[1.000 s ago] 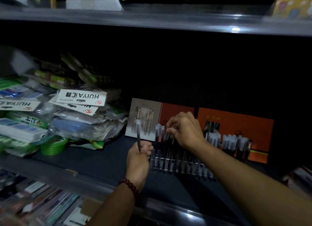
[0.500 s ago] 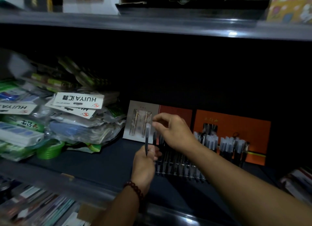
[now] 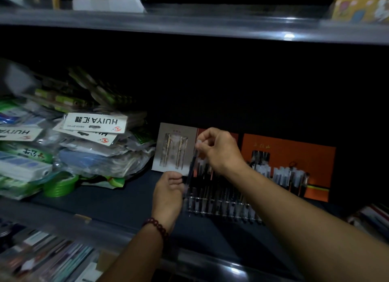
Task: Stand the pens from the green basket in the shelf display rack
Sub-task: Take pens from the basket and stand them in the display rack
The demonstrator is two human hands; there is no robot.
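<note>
**pen held over the display rack, head view**

a dark shelf (image 3: 130,199) carries, at its left, a heap of bagged stationery packets (image 3: 84,155). an orange backing card (image 3: 294,155) leans at the rear right, with capped pens standing before it. the clear display rack (image 3: 221,206) sits at the centre and is already filled with upright dark pens. a grey card (image 3: 174,149) bearing two gold pens stands behind the rack's left end. a green tape roll (image 3: 60,187) lies at the foot of the heap. the right grip (image 3: 221,149) pinches the capped top of one pen (image 3: 192,166), which hangs tilted above the rack's left end, not yet in a slot. the left grip (image 3: 167,193) has curled fingers just beside the pen's lower end; whether it is grasping the pen cannot be told. a dark bead bracelet (image 3: 156,227) circles the left wrist.
</note>
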